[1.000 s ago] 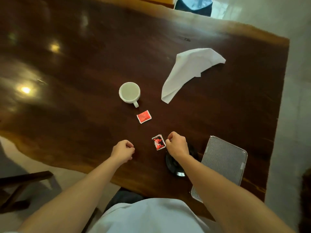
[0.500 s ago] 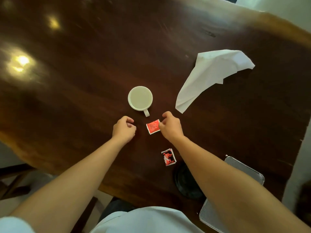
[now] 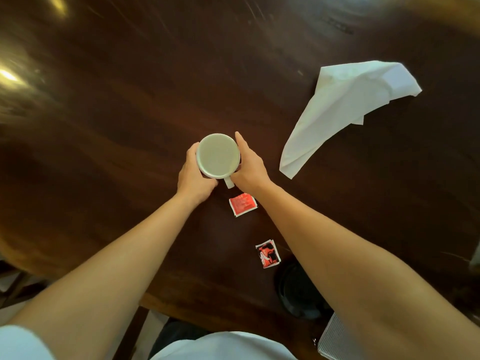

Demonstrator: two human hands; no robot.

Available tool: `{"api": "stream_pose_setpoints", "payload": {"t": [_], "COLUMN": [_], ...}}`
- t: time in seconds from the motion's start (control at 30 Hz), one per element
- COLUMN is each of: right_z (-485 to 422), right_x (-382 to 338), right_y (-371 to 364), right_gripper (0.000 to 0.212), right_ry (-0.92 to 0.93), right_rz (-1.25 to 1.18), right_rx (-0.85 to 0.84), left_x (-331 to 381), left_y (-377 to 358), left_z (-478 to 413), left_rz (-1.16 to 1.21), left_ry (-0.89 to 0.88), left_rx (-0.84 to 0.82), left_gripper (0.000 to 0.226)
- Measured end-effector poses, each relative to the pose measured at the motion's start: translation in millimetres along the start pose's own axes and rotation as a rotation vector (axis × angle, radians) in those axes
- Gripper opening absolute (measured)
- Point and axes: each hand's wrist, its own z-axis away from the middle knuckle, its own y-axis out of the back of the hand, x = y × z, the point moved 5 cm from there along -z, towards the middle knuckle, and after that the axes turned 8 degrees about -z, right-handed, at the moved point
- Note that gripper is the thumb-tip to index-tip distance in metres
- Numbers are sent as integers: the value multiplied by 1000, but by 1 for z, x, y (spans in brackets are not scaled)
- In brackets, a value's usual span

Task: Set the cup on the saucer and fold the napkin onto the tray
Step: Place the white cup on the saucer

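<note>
A white cup (image 3: pixel 218 155) stands upright in the middle of the dark wooden table, its handle pointing toward me. My left hand (image 3: pixel 193 176) wraps its left side and my right hand (image 3: pixel 249 167) cups its right side, both touching it. A crumpled white napkin (image 3: pixel 340 107) lies apart at the upper right. The dark saucer (image 3: pixel 298 294) sits near the table's front edge, partly hidden under my right forearm. Only a corner of the grey mesh tray (image 3: pixel 335 339) shows at the bottom right.
Two red sachets lie on the table: one (image 3: pixel 242 204) just below the cup, another (image 3: pixel 268 253) nearer the saucer. The table's front edge (image 3: pixel 181 307) runs along the bottom, with a dark chair frame (image 3: pixel 15 287) beyond it at the lower left.
Both hands have moved forward from beside the upper red sachet and closed around the cup. The view has shifted closer to the table.
</note>
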Motion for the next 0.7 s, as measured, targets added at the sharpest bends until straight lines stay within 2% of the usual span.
{"api": "stream_pose_setpoints", "payload": {"t": [0.2, 0.3, 0.7], "right_z": [17, 44, 174], "right_x": [-4, 2, 47], "right_y": [-4, -6, 13], "right_gripper": [69, 59, 61], "right_ry": [19, 18, -32], "right_rz": [-89, -133, -218], "right_rx": [39, 52, 202], "left_x": [3, 0, 13], "left_y": [1, 1, -38], "left_z": [7, 27, 139], "left_rz": [15, -8, -94], "left_ry": [-15, -37, -210], "left_rx": [-40, -62, -181], "left_gripper": [101, 98, 94]}}
